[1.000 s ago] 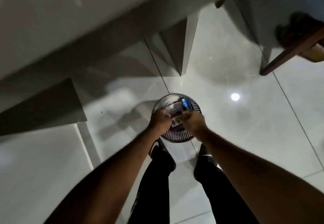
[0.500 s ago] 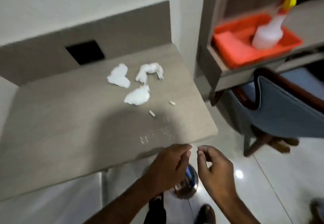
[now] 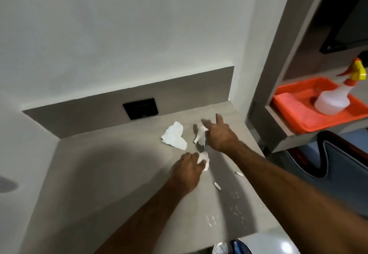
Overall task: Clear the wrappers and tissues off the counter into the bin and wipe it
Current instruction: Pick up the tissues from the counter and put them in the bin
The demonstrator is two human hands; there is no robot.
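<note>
Both hands, low by bin (image 3: 229,247) 0.5 s ago, now over counter (image 3: 99,174). Left hand (image 3: 189,171) closing on near tissue (image 3: 205,159); right hand (image 3: 220,132) open, fingers spread above far tissue (image 3: 200,134). Advise: bunch each wad fully, incl. flat crumpled tissue (image 3: 174,138) at left, before lifting. Small scraps (image 3: 217,186) and crumbs nearer edge remain.

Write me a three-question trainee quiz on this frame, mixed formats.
1. True or false: the flat tissue is already in the left hand.
2. Which hand is over the tissue nearest the counter's front edge? A) left B) right
3. Fill in: the spray bottle stands in the orange ____.

Key: 1 false, it lies untouched on the counter; 2 A, while the right hand reaches over the crumpled tissue farther back; 3 tray.
</note>
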